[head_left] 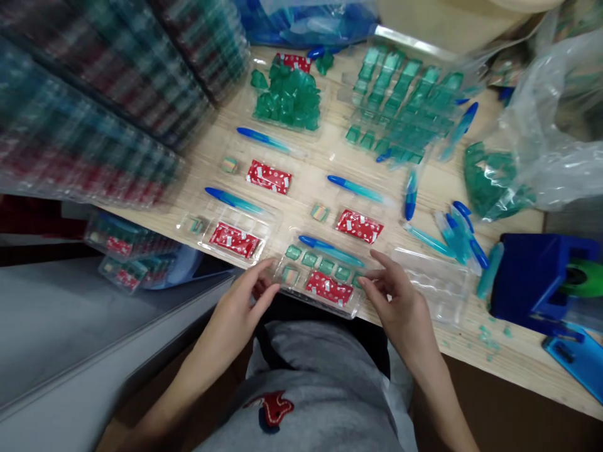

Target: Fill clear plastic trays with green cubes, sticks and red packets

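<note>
A clear plastic tray (349, 310) lies at the table's front edge between my hands. In it are a blue pen (330, 250), a row of several small green blocks (309, 258), a striped block (290, 275) and a red packet with white dots (330, 287). My left hand (252, 292) is at its left end, thumb and finger closed on the rim. At the right end, my right hand (398, 298) has its thumb and a fingertip on the rim by the last green block, index finger raised. Its other fingers are partly hidden.
Similar trays with a pen and red packets (234, 240) (269, 176) (359, 226) lie beyond. Green pieces (289, 97) fill a tray behind. Tall stacks of filled trays (85, 119) stand left. At right are an empty tray (431, 282), loose pens (464, 235) and a blue tape dispenser (527, 276).
</note>
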The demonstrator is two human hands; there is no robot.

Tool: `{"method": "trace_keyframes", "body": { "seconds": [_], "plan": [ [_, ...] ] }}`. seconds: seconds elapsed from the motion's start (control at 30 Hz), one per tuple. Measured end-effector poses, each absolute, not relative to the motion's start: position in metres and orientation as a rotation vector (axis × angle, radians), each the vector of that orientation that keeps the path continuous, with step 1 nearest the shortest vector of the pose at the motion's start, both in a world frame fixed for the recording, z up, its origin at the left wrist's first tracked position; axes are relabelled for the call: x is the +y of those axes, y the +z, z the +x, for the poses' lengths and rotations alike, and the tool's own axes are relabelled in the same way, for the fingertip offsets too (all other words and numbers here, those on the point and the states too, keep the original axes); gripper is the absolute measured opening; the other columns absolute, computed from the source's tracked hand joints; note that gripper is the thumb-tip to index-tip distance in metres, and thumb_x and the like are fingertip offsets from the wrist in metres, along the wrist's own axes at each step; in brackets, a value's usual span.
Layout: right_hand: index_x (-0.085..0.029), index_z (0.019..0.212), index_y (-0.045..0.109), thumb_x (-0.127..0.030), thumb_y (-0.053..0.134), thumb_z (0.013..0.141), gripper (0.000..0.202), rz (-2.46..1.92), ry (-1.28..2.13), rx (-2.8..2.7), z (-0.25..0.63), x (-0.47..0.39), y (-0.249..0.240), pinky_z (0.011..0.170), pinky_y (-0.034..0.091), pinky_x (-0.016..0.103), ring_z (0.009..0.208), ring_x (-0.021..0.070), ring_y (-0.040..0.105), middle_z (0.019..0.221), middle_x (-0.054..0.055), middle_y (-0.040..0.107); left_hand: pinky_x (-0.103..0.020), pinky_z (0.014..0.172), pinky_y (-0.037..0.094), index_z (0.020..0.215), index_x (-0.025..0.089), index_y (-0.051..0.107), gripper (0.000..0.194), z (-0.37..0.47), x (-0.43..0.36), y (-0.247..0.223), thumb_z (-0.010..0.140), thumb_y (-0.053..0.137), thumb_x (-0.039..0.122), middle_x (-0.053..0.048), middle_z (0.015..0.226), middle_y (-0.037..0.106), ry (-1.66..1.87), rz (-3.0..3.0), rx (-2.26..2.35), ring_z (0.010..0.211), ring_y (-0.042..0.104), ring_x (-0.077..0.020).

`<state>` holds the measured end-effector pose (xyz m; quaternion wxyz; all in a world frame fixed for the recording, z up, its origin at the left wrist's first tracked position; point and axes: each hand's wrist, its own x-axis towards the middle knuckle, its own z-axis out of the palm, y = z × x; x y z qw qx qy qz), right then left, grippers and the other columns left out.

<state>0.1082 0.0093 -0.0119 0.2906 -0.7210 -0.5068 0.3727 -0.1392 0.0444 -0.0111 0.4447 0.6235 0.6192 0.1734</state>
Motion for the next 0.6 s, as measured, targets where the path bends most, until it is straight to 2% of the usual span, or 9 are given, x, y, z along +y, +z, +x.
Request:
{"method": "trace_keyframes", "body": {
  "seconds": [0.17, 0.3, 0.47, 0.6],
  "plan": [
    [-0.013, 0.125, 0.056, -0.034, 0.048, 0.093, 0.039, -1.977, 0.789, -1.554, 0.106, 0.009, -0.008, 0.061, 0.051, 0.031, 0.059, 0.0139, 0.053, 0.08, 0.004, 0.056, -0.035, 0.084, 0.054, 0.12, 0.019, 0.055, 0.038, -0.143, 0.042, -0.019, 0.093, 0.044, 0.043, -0.008, 0.105, 0.068, 0.311, 1.859, 1.504, 0.089, 0.066, -0.0203],
    [-0.013, 0.128, 0.052, -0.026, 0.044, 0.094, 0.037, -1.967, 0.802, -1.618, 0.108, 0.007, -0.007, 0.065, 0.053, 0.034, 0.063, 0.0159, 0.056, 0.087, 0.008, 0.057, -0.037, 0.091, 0.053, 0.113, 0.019, 0.061, 0.039, -0.145, 0.044, -0.022, 0.094, 0.041, 0.047, -0.008, 0.11, 0.069, 0.307, 2.086, 1.498, 0.1, 0.066, -0.0235],
    [-0.009, 0.133, 0.049, -0.015, 0.049, 0.089, 0.044, -2.135, 0.648, -1.674, 0.099, 0.007, -0.011, 0.062, 0.056, 0.038, 0.07, 0.0213, 0.061, 0.101, 0.016, 0.057, -0.041, 0.078, 0.057, 0.116, 0.017, 0.06, 0.037, -0.138, 0.05, -0.013, 0.096, 0.038, 0.041, -0.011, 0.101, 0.068, 0.243, 2.368, 1.55, 0.092, 0.067, -0.0272],
    [-0.012, 0.129, 0.052, -0.019, 0.045, 0.093, 0.037, -2.014, 0.534, -1.651, 0.098, -0.015, -0.001, 0.069, 0.058, 0.04, 0.083, 0.024, 0.063, 0.105, 0.017, 0.059, -0.045, 0.083, 0.054, 0.117, 0.019, 0.056, 0.027, -0.11, 0.055, 0.006, 0.094, 0.048, 0.029, -0.011, 0.099, 0.063, 0.416, 2.544, 1.467, 0.093, 0.063, -0.0281]
  ]
}}
